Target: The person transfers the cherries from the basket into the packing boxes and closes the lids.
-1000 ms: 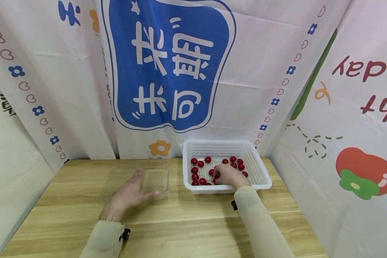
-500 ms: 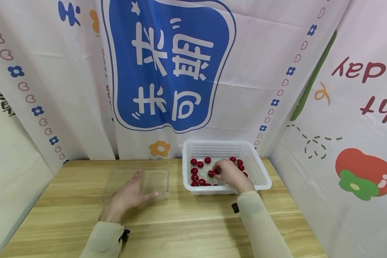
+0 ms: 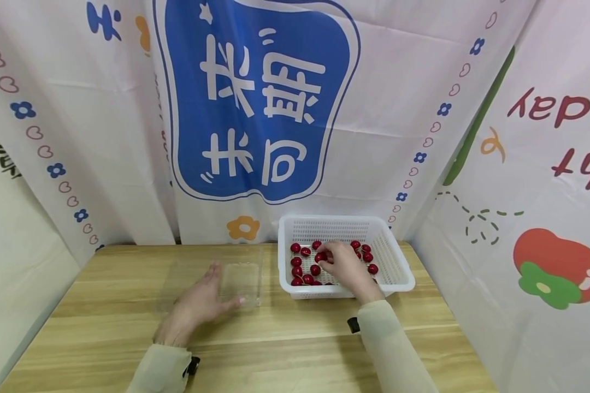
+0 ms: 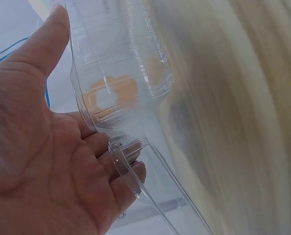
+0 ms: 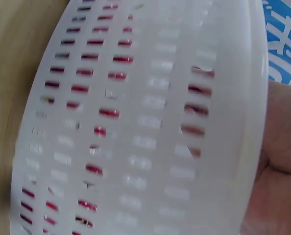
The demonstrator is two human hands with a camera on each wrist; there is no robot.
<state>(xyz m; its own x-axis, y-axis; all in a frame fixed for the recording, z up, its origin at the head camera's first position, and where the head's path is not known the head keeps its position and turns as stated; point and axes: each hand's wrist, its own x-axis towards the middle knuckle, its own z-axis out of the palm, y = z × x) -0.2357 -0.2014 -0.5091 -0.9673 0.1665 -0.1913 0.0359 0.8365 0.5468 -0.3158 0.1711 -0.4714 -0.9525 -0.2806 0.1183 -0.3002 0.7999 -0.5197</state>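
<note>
So the right hand point(image 3: 346, 267) over here has thumb and fingers closed in a pinch on one red cherry point(image 3: 320, 256), down inside the white basket point(image 3: 331, 219). The left hand point(image 3: 199, 300) is spread, thumb well apart from the fingers, up against a clear plastic box point(image 3: 242, 279) just beside the basket; its wrist view shows fingertips behind the clear edge. Progress-wise, I'd call it early: one cherry gripped but not out of the basket, and the loose cherries point(image 3: 296, 262) I can spot all sit in there too, some half hidden by the hand. I can't see any in the box. Both containers sit on the wood table point(image 3: 275, 349), near a white printed cloth point(image 3: 393, 82) hanging behind.
</note>
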